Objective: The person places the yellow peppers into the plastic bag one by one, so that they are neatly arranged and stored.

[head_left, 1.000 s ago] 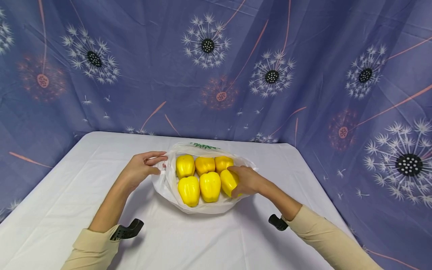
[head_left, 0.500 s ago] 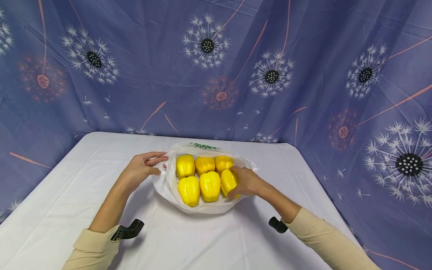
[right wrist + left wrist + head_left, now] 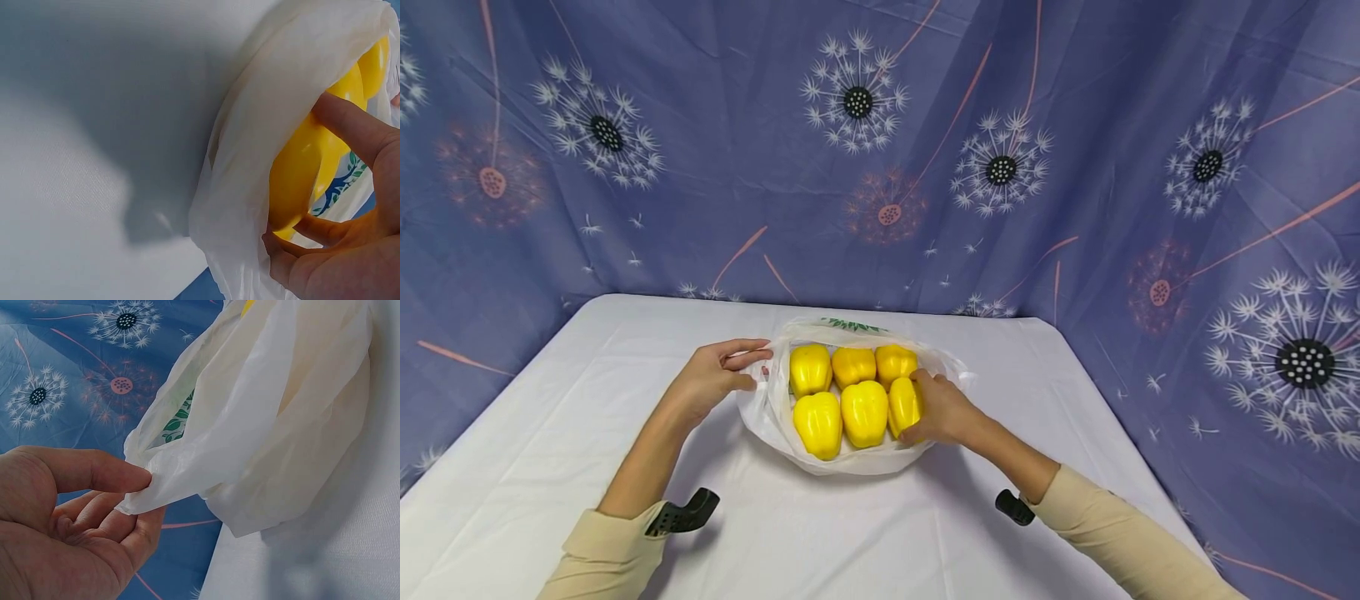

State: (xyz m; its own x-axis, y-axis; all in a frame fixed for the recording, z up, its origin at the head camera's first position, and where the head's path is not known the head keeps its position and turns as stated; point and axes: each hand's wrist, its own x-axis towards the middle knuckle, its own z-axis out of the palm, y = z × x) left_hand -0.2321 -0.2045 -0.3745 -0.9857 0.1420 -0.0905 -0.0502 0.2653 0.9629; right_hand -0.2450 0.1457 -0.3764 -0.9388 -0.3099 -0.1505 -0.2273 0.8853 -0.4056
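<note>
An opened white plastic bag (image 3: 865,464) with a green leaf print lies on the table, its mouth spread wide. Several glossy yellow bell peppers (image 3: 865,414) sit inside in two rows. At the bag's left end, my left hand (image 3: 707,383) pinches a corner of the plastic (image 3: 172,487) between thumb and fingers. My right hand (image 3: 951,408) reaches in over the right rim and grips the front-right bell pepper (image 3: 903,407), thumb on the near side and fingers on the far side. In the right wrist view, the rim covers part of that pepper (image 3: 297,178).
A white cloth covers the table (image 3: 850,542). Behind it and along both sides hangs a blue curtain (image 3: 737,167) with dandelion prints. Each beige sleeve has a black mount at the wrist, the left mount (image 3: 683,512) close over the tabletop.
My right hand has shifted slightly left, bringing the front-right bell pepper closer to the middle one. My left hand keeps its pinch on the bag in the same place.
</note>
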